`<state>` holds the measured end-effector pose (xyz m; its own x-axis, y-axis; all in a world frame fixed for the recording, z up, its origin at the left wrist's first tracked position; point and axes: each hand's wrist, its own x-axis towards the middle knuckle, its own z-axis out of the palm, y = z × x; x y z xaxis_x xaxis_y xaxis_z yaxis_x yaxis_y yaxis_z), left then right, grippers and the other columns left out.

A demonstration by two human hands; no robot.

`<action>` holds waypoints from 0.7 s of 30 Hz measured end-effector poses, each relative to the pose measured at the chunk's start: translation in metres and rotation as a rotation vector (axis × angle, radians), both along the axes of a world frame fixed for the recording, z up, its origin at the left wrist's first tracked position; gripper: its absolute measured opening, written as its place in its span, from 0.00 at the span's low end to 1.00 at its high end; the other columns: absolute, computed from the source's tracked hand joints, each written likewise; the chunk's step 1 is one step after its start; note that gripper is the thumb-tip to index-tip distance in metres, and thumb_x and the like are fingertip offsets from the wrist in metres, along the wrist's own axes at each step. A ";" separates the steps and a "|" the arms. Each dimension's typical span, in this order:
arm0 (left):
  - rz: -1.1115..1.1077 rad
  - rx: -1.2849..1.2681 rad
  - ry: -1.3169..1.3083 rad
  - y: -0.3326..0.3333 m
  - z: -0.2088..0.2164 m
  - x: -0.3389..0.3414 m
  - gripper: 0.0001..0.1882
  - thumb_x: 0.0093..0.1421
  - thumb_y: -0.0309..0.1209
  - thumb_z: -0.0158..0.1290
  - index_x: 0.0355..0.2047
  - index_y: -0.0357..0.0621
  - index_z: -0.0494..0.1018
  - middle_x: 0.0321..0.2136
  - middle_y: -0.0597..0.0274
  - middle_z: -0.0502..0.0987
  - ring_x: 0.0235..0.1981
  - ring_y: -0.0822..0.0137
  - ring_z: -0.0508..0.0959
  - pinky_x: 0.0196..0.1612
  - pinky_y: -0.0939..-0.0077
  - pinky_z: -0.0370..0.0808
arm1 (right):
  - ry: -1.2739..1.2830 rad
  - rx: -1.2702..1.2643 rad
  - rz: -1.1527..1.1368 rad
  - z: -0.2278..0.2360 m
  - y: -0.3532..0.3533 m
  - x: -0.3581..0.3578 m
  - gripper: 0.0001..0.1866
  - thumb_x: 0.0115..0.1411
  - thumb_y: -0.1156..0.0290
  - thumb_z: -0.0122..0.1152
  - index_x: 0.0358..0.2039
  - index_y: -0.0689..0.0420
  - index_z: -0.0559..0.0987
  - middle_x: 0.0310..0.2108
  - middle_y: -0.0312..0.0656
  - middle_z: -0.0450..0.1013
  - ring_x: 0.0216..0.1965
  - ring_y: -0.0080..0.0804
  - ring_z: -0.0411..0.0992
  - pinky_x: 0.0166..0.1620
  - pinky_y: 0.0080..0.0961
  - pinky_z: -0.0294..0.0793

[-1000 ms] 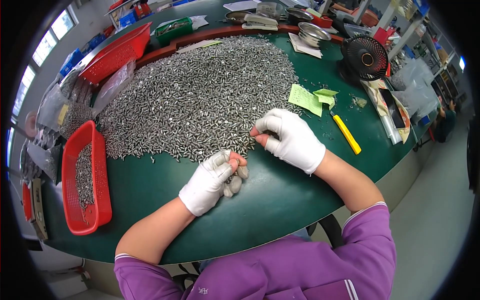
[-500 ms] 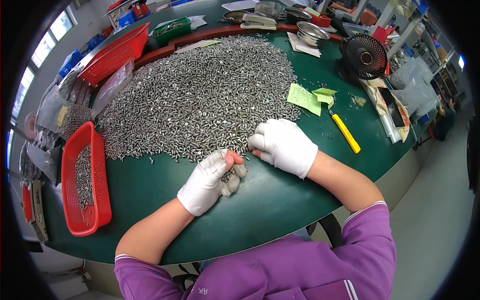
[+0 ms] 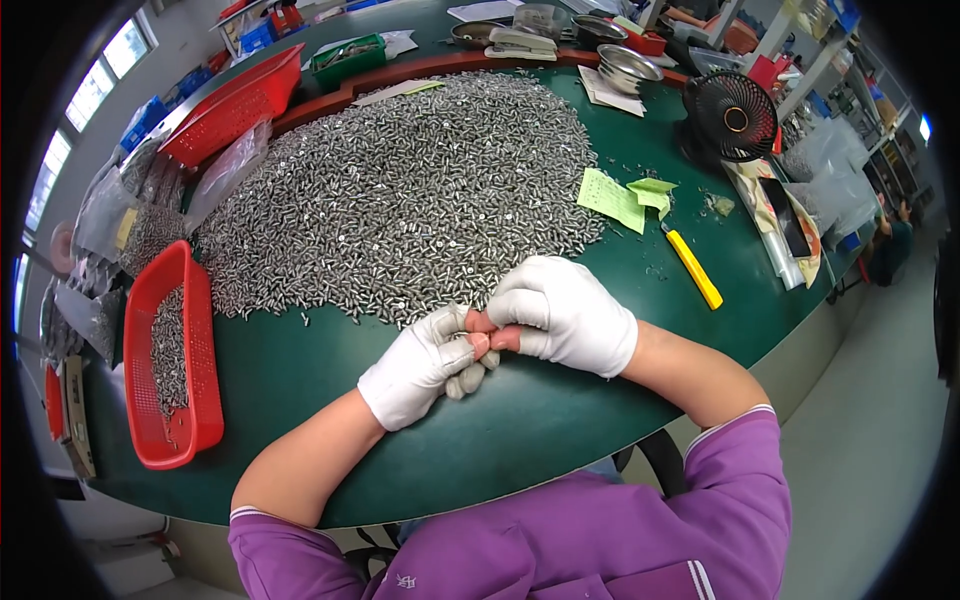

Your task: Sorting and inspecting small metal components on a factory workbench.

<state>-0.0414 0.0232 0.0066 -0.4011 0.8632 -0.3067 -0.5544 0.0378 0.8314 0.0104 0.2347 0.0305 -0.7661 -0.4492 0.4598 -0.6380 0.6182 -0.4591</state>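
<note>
A wide heap of small silver screws [image 3: 400,190] covers much of the green table. Just off its near edge, my two white-gloved hands meet with bare fingertips touching. My left hand [image 3: 420,368] is closed, its fingers curled under around a few screws that showed in its palm a moment before. My right hand [image 3: 570,315] is pinched, thumb and forefinger against the left fingertips; whatever is between them is too small or hidden to make out. To the left, a long red plastic basket [image 3: 212,390] contains more screws.
Right of the heap lie green paper slips [image 3: 612,200] and a yellow utility knife [image 3: 692,268]. A black fan [image 3: 730,115] and a phone [image 3: 785,217] are farther right. Filled plastic bags [image 3: 85,315] crowd the left edge. Behind the heap stand a green tray [image 3: 347,60] and metal bowls [image 3: 628,68].
My right hand has come off the heap's edge, down and toward me, to meet my left. The left fingers have closed over, hiding the screws seen in the palm.
</note>
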 end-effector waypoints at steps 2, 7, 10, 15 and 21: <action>0.029 -0.031 0.001 0.001 0.000 0.001 0.16 0.63 0.45 0.53 0.40 0.46 0.70 0.30 0.68 0.74 0.22 0.80 0.68 0.21 0.88 0.62 | -0.032 0.000 -0.021 0.005 0.005 -0.004 0.08 0.52 0.64 0.63 0.33 0.50 0.79 0.30 0.38 0.73 0.35 0.40 0.72 0.39 0.35 0.72; 0.079 -0.007 -0.059 -0.001 -0.001 0.000 0.16 0.61 0.47 0.55 0.38 0.49 0.72 0.29 0.68 0.74 0.21 0.78 0.67 0.23 0.86 0.62 | 0.024 0.060 -0.231 -0.003 0.016 -0.013 0.06 0.52 0.66 0.62 0.32 0.51 0.78 0.30 0.39 0.72 0.35 0.41 0.72 0.38 0.36 0.72; 0.120 0.015 -0.111 0.000 0.001 0.000 0.17 0.61 0.48 0.54 0.39 0.49 0.72 0.30 0.69 0.74 0.23 0.78 0.67 0.24 0.87 0.63 | 0.043 0.208 -0.319 -0.004 0.019 -0.014 0.06 0.52 0.66 0.62 0.32 0.51 0.79 0.30 0.39 0.71 0.35 0.40 0.71 0.38 0.36 0.72; 0.105 0.027 -0.124 -0.002 -0.004 -0.001 0.16 0.61 0.46 0.54 0.40 0.49 0.73 0.30 0.69 0.74 0.26 0.78 0.68 0.25 0.87 0.63 | 0.019 0.190 -0.247 -0.003 0.013 -0.010 0.07 0.48 0.72 0.65 0.30 0.51 0.78 0.29 0.37 0.72 0.34 0.39 0.72 0.36 0.34 0.72; 0.117 0.044 -0.086 -0.001 -0.006 0.002 0.16 0.63 0.46 0.52 0.42 0.48 0.72 0.30 0.69 0.74 0.25 0.78 0.69 0.24 0.87 0.63 | -0.009 -0.006 -0.136 0.005 -0.001 0.001 0.07 0.49 0.68 0.65 0.31 0.51 0.79 0.29 0.37 0.72 0.35 0.39 0.71 0.37 0.35 0.72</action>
